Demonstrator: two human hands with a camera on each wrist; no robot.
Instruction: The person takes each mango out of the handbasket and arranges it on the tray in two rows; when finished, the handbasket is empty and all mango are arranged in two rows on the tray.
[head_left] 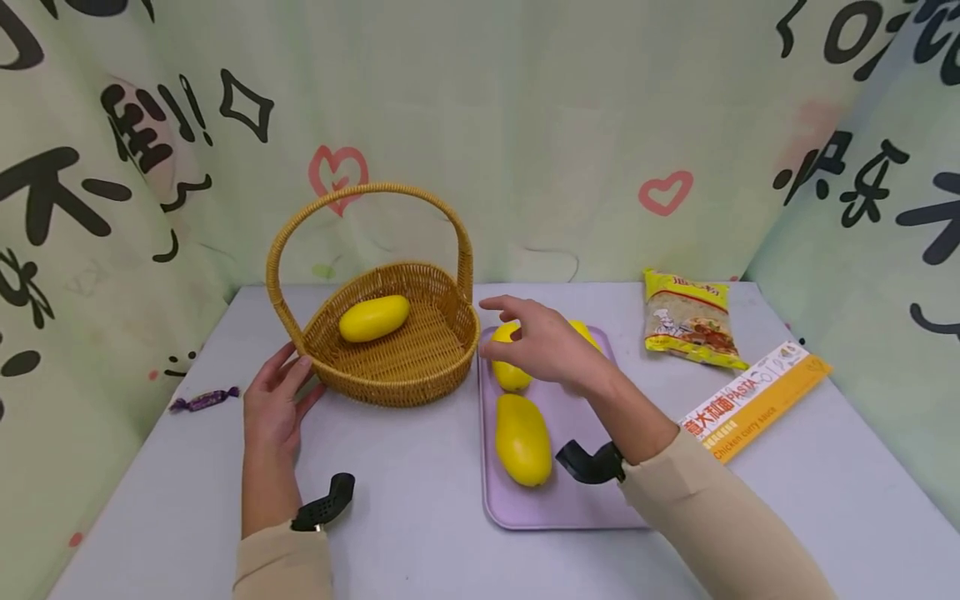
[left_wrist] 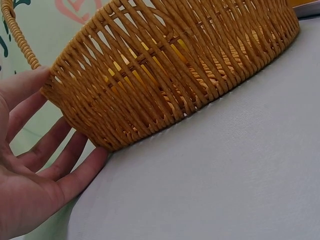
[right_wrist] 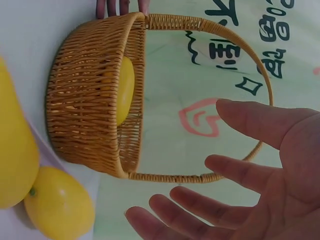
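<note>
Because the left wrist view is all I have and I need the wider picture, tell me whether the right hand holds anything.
Observer: The right hand holds nothing; the right wrist view shows its palm bare.
Operator: Now name one thing on the side of the basket away from the left hand.
Observer: A large yellow fruit lies there on a purple tray.
Operator: Check the table to the left of the left hand too.
Observer: A candy in a purple wrapper lies there, apart from the hand.
</note>
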